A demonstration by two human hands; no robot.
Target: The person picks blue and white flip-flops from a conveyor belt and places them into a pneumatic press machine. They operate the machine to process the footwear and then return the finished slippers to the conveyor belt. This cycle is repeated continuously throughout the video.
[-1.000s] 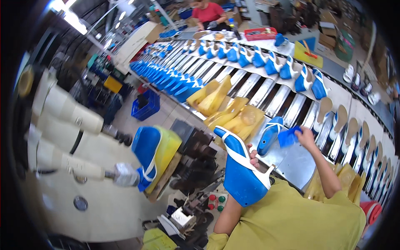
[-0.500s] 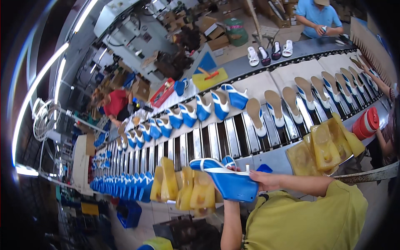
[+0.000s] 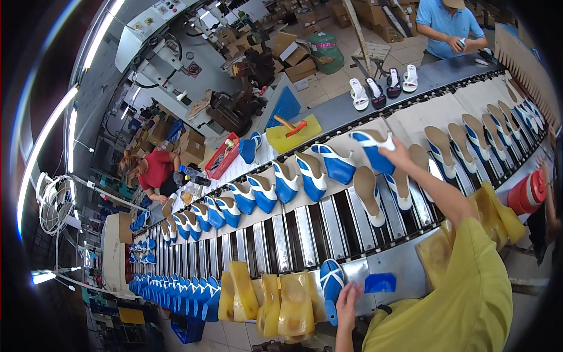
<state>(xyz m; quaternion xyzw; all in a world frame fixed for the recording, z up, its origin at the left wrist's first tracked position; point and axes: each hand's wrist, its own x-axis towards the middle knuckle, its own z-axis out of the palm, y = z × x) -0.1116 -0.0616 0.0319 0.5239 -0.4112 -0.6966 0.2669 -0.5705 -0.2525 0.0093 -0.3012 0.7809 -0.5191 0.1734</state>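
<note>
My right hand [image 3: 396,155], stretched out over the far side of the conveyor, grips a blue wedge sandal [image 3: 374,151] with white straps by its white heel end. That sandal is tilted above the paper-lined strip, at the end of a row of similar wedge sandals [image 3: 311,176]. Down by the near edge, my left hand [image 3: 349,297] has its fingers loosely apart and holds nothing. Beside its fingertips stands another blue piece with crossed white straps [image 3: 332,283]; whether they touch I cannot tell. Tan insole-topped sandals [image 3: 366,190] lie close below my right forearm.
The roller conveyor [image 3: 281,234] runs across in front of me. Yellow translucent moulds [image 3: 296,305] and a blue scoop-like piece [image 3: 380,283] lie along the near ledge. A red jug [image 3: 526,192] is at right. Beyond are a hammer [image 3: 296,129], a red tray [image 3: 223,155] and two people.
My right hand has carried a blue wedge sandal from in front of me up to the far row. My left hand has let go and stays low by the ledge.
</note>
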